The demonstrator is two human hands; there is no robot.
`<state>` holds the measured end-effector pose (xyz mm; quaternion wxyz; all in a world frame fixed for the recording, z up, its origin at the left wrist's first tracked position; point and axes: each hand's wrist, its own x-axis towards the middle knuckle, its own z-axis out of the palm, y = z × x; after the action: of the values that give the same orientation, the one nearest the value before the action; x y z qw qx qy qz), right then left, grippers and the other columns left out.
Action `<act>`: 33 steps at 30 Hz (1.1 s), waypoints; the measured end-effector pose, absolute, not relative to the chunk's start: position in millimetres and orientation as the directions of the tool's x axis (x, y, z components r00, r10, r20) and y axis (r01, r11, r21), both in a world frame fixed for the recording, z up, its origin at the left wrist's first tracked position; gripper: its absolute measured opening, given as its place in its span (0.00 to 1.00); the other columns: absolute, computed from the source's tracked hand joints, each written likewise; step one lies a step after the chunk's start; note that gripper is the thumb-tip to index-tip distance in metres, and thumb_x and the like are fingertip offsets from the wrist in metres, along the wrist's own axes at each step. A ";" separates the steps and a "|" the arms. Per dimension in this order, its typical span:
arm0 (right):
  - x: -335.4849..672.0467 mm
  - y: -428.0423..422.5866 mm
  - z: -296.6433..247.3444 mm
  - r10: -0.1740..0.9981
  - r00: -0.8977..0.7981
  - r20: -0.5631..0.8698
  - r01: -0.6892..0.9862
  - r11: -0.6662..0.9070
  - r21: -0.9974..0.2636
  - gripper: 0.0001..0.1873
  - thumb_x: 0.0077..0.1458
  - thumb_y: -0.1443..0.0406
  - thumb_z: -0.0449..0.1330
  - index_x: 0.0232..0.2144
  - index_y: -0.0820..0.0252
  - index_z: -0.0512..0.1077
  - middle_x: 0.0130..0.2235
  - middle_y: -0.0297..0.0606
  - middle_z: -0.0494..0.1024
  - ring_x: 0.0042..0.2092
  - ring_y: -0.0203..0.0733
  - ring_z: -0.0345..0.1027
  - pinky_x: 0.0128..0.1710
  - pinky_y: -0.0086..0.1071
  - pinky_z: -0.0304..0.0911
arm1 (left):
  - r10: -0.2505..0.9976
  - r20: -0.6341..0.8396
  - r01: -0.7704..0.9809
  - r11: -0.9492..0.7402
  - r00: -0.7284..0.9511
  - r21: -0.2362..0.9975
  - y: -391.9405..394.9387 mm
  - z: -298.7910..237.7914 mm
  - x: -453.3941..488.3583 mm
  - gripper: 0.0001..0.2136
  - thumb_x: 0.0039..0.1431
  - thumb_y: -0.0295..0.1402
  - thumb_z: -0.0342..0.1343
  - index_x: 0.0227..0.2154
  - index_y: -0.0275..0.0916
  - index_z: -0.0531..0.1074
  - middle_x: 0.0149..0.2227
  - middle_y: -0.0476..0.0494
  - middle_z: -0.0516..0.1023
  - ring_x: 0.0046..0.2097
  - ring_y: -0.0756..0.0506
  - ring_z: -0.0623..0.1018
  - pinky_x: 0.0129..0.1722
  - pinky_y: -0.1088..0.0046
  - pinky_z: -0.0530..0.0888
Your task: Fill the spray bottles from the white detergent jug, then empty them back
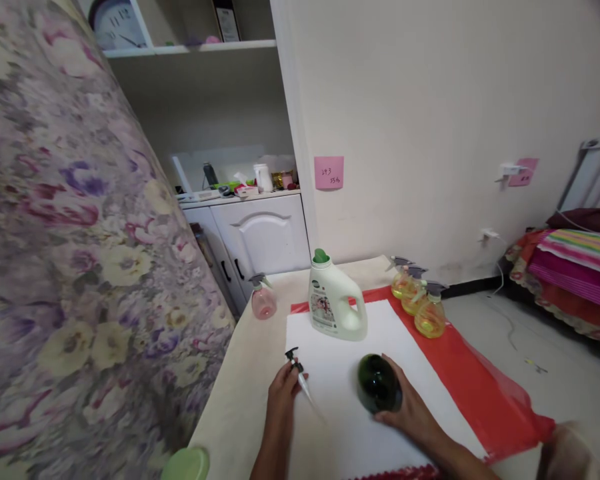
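Observation:
My right hand is wrapped round a dark green round bottle that rests on a white sheet. My left hand pinches a black spray-pump head with a clear dip tube, just left of the bottle. A white detergent jug with a green cap stands upright at the far end of the sheet.
Three yellow spray bottles stand on a red sheet at the right. A pink spray bottle stands on the table at the far left. A green lid lies near the front corner. A floral mattress leans on the left.

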<state>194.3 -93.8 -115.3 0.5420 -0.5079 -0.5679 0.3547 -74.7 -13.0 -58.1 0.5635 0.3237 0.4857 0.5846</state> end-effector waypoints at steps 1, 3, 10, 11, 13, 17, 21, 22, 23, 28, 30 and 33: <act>194.0 -94.4 -114.3 0.963 0.114 0.246 0.198 0.221 -0.955 0.57 0.35 0.59 0.74 0.63 0.52 0.48 0.65 0.47 0.57 0.66 0.60 0.47 0.65 0.57 0.41 | 0.972 -0.168 -0.318 0.110 -0.162 0.942 -12.6 -59.2 -75.2 0.20 0.37 0.36 0.70 0.37 0.35 0.76 0.36 0.43 0.80 0.33 0.44 0.81 0.37 0.68 0.75; 193.7 -96.0 -111.1 0.964 0.130 0.234 0.197 0.206 -0.958 0.58 0.34 0.60 0.74 0.63 0.52 0.48 0.65 0.47 0.57 0.66 0.60 0.47 0.66 0.57 0.40 | 0.971 -0.160 -0.258 0.111 -0.180 0.960 -11.2 -61.9 -76.4 0.21 0.37 0.37 0.69 0.37 0.36 0.75 0.35 0.43 0.80 0.32 0.43 0.81 0.34 0.69 0.74; 193.8 -99.2 -104.7 0.964 0.125 0.235 0.165 0.214 -0.963 0.55 0.37 0.61 0.74 0.62 0.53 0.50 0.64 0.48 0.57 0.66 0.58 0.48 0.66 0.56 0.39 | 0.978 -0.064 0.055 0.077 -0.199 0.996 -2.4 -72.6 -76.9 0.21 0.41 0.45 0.61 0.36 0.36 0.71 0.31 0.42 0.79 0.28 0.42 0.80 0.28 0.69 0.71; 193.8 -99.0 -104.9 0.963 0.125 0.239 0.170 0.216 -0.962 0.54 0.37 0.61 0.73 0.62 0.53 0.50 0.64 0.49 0.58 0.66 0.58 0.48 0.66 0.56 0.39 | 0.979 -0.039 0.119 0.064 -0.200 0.991 -1.9 -73.4 -76.7 0.19 0.43 0.45 0.59 0.36 0.37 0.71 0.31 0.42 0.79 0.30 0.41 0.80 0.29 0.68 0.72; 193.8 -98.4 -105.4 0.960 0.127 0.250 0.180 0.226 -0.957 0.53 0.37 0.61 0.73 0.62 0.54 0.51 0.64 0.49 0.59 0.66 0.58 0.49 0.66 0.56 0.40 | 0.978 0.026 0.258 0.029 -0.205 0.966 -2.3 -73.6 -76.2 0.15 0.46 0.42 0.56 0.34 0.38 0.72 0.33 0.41 0.78 0.35 0.39 0.79 0.34 0.64 0.73; 194.2 -98.9 -104.7 0.954 0.130 0.269 0.208 0.239 -0.949 0.51 0.39 0.61 0.72 0.62 0.56 0.51 0.64 0.50 0.59 0.66 0.58 0.49 0.66 0.55 0.42 | 0.969 0.154 0.511 -0.035 -0.193 0.859 -7.8 -70.3 -74.3 0.13 0.51 0.38 0.50 0.36 0.36 0.73 0.40 0.36 0.75 0.47 0.36 0.75 0.51 0.59 0.68; 194.7 -100.6 -102.8 0.956 0.137 0.260 0.222 0.226 -0.948 0.51 0.39 0.61 0.72 0.62 0.55 0.52 0.64 0.49 0.60 0.65 0.58 0.50 0.65 0.54 0.44 | 0.969 0.194 0.668 -0.042 -0.154 0.743 -13.9 -68.1 -73.0 0.18 0.57 0.38 0.45 0.44 0.32 0.71 0.44 0.32 0.72 0.49 0.35 0.73 0.52 0.57 0.67; 194.8 -100.8 -102.6 0.956 0.138 0.259 0.225 0.224 -0.948 0.51 0.39 0.61 0.72 0.62 0.55 0.52 0.64 0.49 0.60 0.65 0.57 0.51 0.66 0.54 0.44 | 0.970 0.197 0.696 -0.043 -0.144 0.717 -14.7 -68.1 -73.1 0.19 0.57 0.39 0.46 0.45 0.31 0.70 0.44 0.32 0.72 0.48 0.35 0.73 0.52 0.57 0.67; 194.9 -100.9 -102.5 0.956 0.138 0.258 0.227 0.223 -0.948 0.51 0.39 0.62 0.72 0.62 0.54 0.52 0.64 0.49 0.60 0.65 0.57 0.51 0.66 0.54 0.44 | 0.971 0.200 0.719 -0.045 -0.133 0.693 -15.0 -68.1 -73.4 0.19 0.57 0.39 0.46 0.46 0.31 0.70 0.44 0.32 0.72 0.48 0.35 0.73 0.51 0.58 0.68; 194.7 -100.9 -102.0 0.957 0.136 0.257 0.218 0.224 -0.950 0.49 0.42 0.62 0.70 0.63 0.54 0.52 0.64 0.49 0.60 0.66 0.57 0.50 0.66 0.55 0.43 | 0.972 0.219 0.796 -0.062 -0.090 0.602 -11.5 -67.5 -76.9 0.14 0.57 0.35 0.47 0.41 0.33 0.71 0.41 0.35 0.73 0.46 0.38 0.75 0.49 0.61 0.69; 194.4 -101.3 -101.4 0.958 0.140 0.250 0.213 0.218 -0.952 0.48 0.42 0.63 0.70 0.63 0.54 0.53 0.64 0.49 0.60 0.66 0.57 0.50 0.66 0.55 0.43 | 0.969 0.232 0.814 -0.069 -0.083 0.577 -9.4 -67.2 -78.4 0.14 0.58 0.34 0.46 0.41 0.33 0.70 0.41 0.36 0.73 0.46 0.39 0.75 0.49 0.63 0.69; 194.3 -101.4 -101.9 0.961 0.144 0.238 0.225 0.202 -0.953 0.49 0.41 0.63 0.70 0.62 0.54 0.53 0.64 0.49 0.61 0.65 0.57 0.51 0.66 0.55 0.43 | 0.965 0.251 0.832 -0.074 -0.079 0.549 -7.4 -68.0 -79.4 0.15 0.60 0.34 0.45 0.43 0.32 0.70 0.42 0.35 0.73 0.46 0.39 0.75 0.48 0.63 0.70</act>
<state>194.3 -101.4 -101.9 0.5381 -0.5313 -0.5581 0.3416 -79.4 -7.4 -68.0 0.1109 0.6694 0.6712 0.2984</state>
